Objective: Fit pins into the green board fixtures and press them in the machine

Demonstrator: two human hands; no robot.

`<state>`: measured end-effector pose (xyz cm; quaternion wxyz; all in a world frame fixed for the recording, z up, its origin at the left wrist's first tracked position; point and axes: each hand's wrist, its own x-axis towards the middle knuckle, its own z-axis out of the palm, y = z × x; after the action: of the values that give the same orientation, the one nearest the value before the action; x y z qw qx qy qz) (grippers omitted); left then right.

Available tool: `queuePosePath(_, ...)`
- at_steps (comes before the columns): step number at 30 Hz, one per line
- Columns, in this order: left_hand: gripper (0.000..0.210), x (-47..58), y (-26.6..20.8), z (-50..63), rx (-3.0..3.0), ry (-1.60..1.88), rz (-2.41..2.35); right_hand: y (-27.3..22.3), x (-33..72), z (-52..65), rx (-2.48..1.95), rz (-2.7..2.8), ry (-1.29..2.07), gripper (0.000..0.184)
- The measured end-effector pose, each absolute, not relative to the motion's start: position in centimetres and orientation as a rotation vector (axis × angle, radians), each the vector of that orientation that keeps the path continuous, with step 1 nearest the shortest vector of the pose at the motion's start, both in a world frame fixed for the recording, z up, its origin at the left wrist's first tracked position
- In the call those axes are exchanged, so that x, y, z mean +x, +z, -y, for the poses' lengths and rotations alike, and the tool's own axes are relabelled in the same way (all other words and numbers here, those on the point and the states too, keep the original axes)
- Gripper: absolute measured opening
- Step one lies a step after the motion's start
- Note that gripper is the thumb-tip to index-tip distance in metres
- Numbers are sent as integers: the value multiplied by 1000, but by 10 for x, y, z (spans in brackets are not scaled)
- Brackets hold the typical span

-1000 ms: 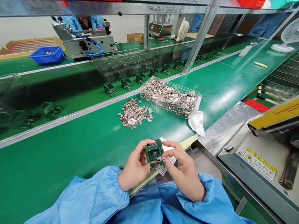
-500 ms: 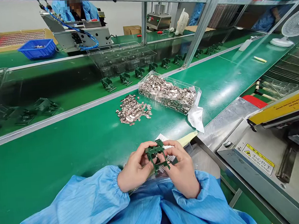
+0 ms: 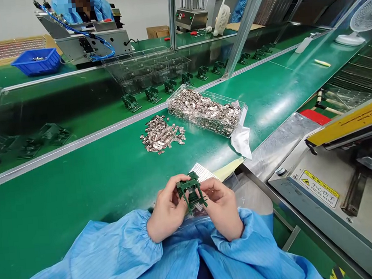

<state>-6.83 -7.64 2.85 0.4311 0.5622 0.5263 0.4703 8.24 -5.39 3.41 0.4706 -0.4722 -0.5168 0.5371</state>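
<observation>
Between my two hands, above the near edge of the green bench, is a dark green plastic frame [image 3: 190, 185] with open sides and thin prongs. My left hand [image 3: 167, 210] grips its left side, fingers and thumb closed on it. On the opposite side my right hand [image 3: 222, 205] pinches the frame, thumb and fingers bent; whether a small part is also between them I cannot make out. Past my hands lies a pile of small shiny metal pieces [image 3: 162, 135]. A clear plastic box [image 3: 201, 127] beside it is filled with similar pieces.
Several similar green frames [image 3: 152, 95] stand in a row behind the metal rail [image 3: 86, 138]. A white label sheet [image 3: 204, 172] lies just beyond my hands. To the right is a machine with a warning label [image 3: 319, 189]. Across the bench sits a person [image 3: 98, 6] in blue.
The view has shifted slightly. The green frame is turned a little in my hands, and my right fingers have drawn closer together along its side. Both hands still hold it.
</observation>
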Motion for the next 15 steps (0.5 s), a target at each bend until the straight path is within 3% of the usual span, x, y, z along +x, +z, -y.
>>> queuePosePath(11, 29, -53, 31, 71, 1394, 1114, -1209, 29, 113, 62, -1141, 1075, 1337, 29)
queuePosePath(15, 36, -52, 33, 40, 1335, 1213, -1221, 9, 139, 59, -1296, 1000, 1299, 42)
